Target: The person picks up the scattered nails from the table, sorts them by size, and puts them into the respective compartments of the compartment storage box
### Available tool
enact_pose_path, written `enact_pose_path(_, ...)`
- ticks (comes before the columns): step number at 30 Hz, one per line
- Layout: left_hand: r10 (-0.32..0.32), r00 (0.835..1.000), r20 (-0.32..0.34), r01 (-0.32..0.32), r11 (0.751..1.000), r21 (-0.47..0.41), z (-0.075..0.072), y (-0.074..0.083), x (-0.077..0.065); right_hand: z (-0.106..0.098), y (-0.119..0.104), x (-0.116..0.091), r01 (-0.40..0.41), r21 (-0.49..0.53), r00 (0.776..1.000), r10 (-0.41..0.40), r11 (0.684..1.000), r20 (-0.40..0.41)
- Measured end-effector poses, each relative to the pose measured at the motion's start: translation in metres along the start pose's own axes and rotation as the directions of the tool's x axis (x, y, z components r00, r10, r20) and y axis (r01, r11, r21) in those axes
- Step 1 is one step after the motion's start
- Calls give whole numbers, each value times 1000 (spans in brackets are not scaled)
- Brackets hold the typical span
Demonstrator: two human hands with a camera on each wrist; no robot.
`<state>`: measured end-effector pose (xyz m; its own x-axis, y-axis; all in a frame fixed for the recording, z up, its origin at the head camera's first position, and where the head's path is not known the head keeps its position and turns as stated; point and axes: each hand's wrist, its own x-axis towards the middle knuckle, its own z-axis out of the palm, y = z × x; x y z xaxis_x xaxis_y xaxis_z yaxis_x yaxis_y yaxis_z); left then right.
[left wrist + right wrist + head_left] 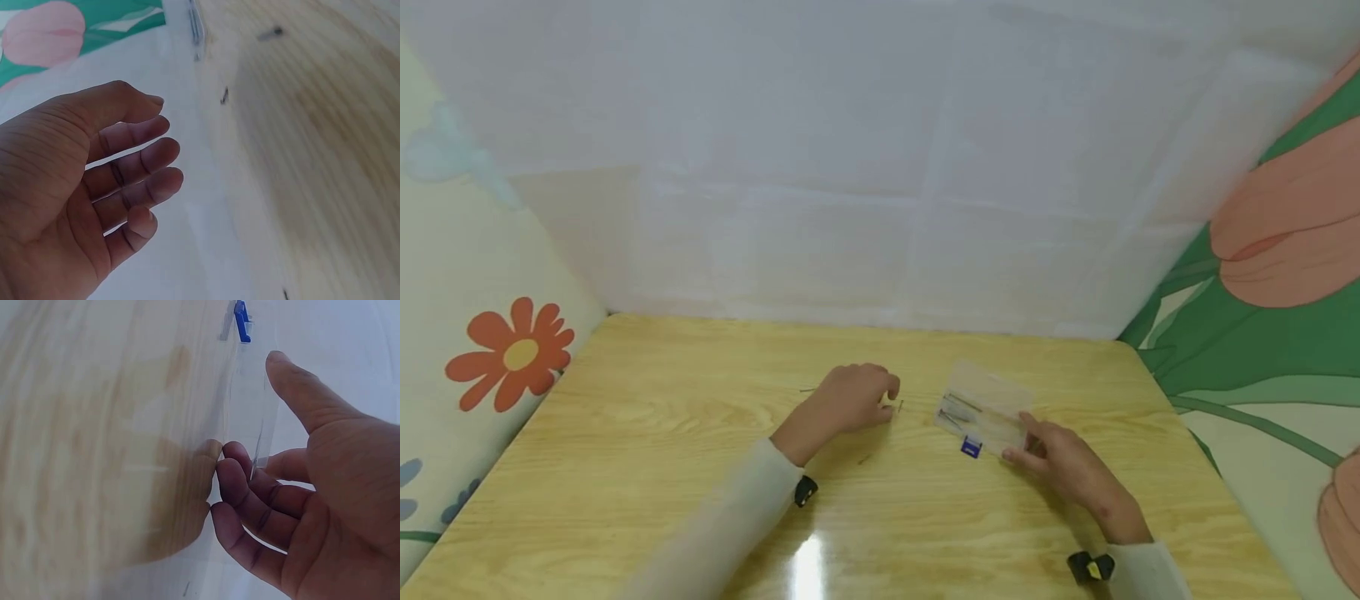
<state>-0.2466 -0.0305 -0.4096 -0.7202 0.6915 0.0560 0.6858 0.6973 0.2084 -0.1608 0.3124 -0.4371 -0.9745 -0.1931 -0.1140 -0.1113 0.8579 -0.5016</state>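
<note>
A clear flat plastic box [996, 421] with a blue latch [971, 447] lies on the table, and several thin, dark, nail-like pieces [964, 402] show at its left end. My right hand [1067, 462] holds the box by its near right corner, thumb on one side and fingers curled at the other. My left hand [853, 398] hovers over the table left of the box, with fingers loosely bent and nothing between them in the left wrist view. Just off its fingertips lies a small dark nail-like piece [901, 406].
Another small nail-like piece [865, 458] lies nearer me, below the left hand. A third piece [807, 390] is left of that hand. A white sheet [820, 250] hangs behind the wooden table [647, 467], with flower-patterned cloth on both sides.
</note>
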Motion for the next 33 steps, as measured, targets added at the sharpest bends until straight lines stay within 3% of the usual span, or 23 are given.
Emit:
enact_pose_path(8,-125,992,-4,124,991,-48,-17,-40,-35,-1,-2,-1,4,6,1000,-4,1000,4)
enact_pose_path(16,-189,982,-21,186,976,-113,-18,-69,-55,-3,1,-2,14,2,1000,-14,1000,-2)
enact_pose_path(24,-261,965,-14,253,946,-201,-10,-94,-61,-2,4,-1,19,3,1000,-19,1000,2)
enact_pose_path(33,-300,954,8,289,911,-293,-2,-106,-61,-2,-1,-2,23,19,1000,-23,1000,-2)
